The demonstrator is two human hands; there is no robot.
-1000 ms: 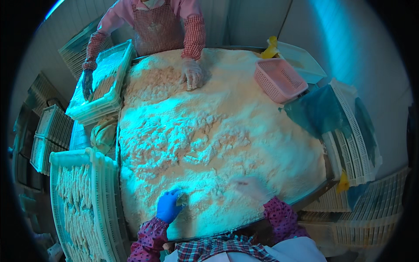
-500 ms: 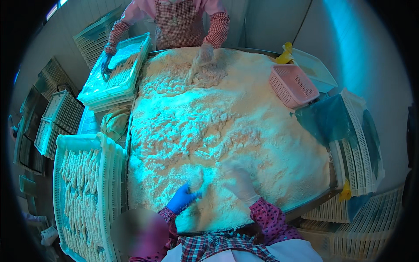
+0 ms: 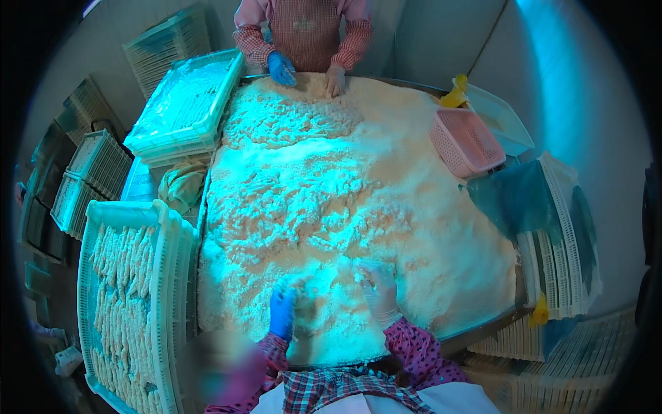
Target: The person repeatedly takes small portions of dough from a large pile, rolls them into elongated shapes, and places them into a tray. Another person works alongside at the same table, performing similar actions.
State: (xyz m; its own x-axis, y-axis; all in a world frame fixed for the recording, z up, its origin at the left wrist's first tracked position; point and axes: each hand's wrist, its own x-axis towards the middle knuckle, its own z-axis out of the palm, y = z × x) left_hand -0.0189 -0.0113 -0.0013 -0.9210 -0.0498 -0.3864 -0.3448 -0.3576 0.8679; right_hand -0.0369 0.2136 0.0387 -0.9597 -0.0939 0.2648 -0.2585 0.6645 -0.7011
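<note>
A broad bed of pale crumbs (image 3: 441, 276) spreads over the table before me. My left hand (image 3: 283, 312), in a blue glove, is low over the near part of the crumbs; its fingertips are coated and blurred, so their grip does not show. Close to its right, my right hand (image 3: 380, 295), in a whitish glove, has its fingers bent inward at the crumbs. Something pale lies under those fingers, too indistinct to name. On my left, a white tray (image 3: 160, 290) on a stack holds rows of crumb-coated strips (image 3: 125, 290).
Across the table a person's blue-gloved hand (image 3: 281, 69) and pale-gloved hand (image 3: 335, 81) touch the crumbs. Another tray stack (image 3: 207, 127) stands far left, beside a crumpled cloth (image 3: 181, 186). A pink basket (image 3: 467, 141) rests at the far right, with upright trays (image 3: 562, 234) nearer.
My left hand has turned more upright and shifted slightly left; my right hand's fingers have curled. The person opposite has moved the blue-gloved hand from the far tray to the crumbs.
</note>
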